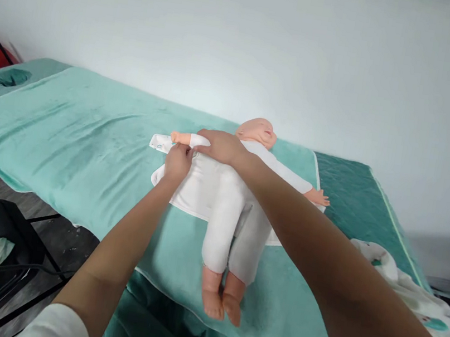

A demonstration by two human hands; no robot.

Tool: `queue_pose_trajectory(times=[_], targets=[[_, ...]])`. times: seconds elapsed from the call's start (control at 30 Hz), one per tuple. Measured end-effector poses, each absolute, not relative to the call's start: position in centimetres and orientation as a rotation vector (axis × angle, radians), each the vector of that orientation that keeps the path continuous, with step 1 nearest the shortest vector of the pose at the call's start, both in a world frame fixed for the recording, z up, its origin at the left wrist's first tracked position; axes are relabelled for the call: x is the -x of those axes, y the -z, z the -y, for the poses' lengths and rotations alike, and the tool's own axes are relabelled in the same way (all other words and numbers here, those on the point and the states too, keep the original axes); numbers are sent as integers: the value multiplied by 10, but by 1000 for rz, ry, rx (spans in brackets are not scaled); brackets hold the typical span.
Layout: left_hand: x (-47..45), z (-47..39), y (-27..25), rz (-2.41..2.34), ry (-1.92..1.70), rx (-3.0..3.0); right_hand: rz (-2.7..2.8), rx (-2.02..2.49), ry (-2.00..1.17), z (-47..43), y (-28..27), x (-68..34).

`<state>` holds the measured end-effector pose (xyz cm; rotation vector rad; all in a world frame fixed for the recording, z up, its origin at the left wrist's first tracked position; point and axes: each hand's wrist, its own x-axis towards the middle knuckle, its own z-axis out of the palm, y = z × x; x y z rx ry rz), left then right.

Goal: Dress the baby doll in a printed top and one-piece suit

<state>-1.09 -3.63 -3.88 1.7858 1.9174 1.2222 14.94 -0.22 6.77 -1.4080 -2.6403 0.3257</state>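
Observation:
A baby doll (224, 222) with a white cloth body lies on its back, head away from me and feet towards me. Under it a white baby shirt (200, 187) is spread, one sleeve sticking out to the left beneath the doll's arm (182, 138). My right hand (222, 146) reaches across the doll's chest, its fingers closed around that arm near the elbow. Just below the forearm, my left hand (178, 161) has its fingertips pinched together at the shirt's sleeve; the exact grip is partly hidden. The doll's other arm stretches out to the right.
A light green cover (87, 131) lies over a padded table that has a face hole (11, 77) at the far left. A patterned white cloth (413, 292) is at the right edge. A black chair (8, 232) holding a folded cloth stands at lower left. Behind is a white wall.

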Motion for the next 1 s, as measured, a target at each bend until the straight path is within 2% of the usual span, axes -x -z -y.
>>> queue_pose_trajectory(times=[0.2,0.63,0.8,1.0], targets=[[19,40,35,-1733,-1590,-1392,2685,1411,-307,14,-69,-156],[28,35,35,-1663,-1620,-1156,2757,1617,-136,19,-63,-166],[22,43,32,-1749,-1621,-1249,2760,1650,-110,20,-60,-163],[11,52,32,-1676,-1551,-1717,2778,1669,-22,18,-54,-150]])
